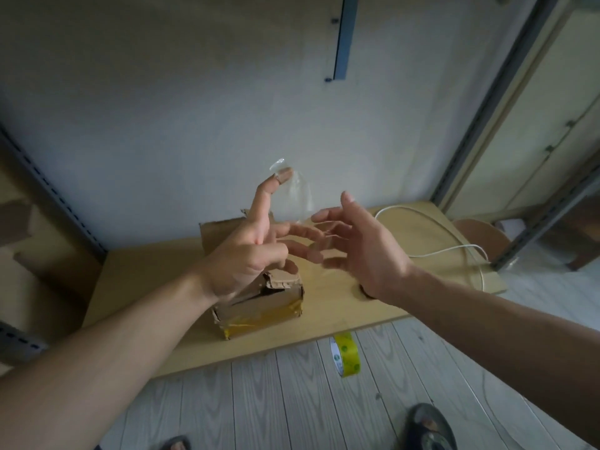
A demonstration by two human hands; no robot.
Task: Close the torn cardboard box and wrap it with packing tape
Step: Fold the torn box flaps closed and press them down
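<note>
Left hand (246, 254), right hand (360, 248) spread wide above box (259, 306).
Tape strip (300, 199) on left forefinger (266, 196) likely goes across torn top next.

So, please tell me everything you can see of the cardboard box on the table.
The cardboard box is small and brown. It sits on the pale wooden table, near the front edge, one corner turned towards the camera. Its top flap is torn and ragged and looks not fully closed. Shiny yellowish tape runs along its lower front side. The left hand, raised in front, hides part of its top; whether it touches the box cannot be told.
</note>
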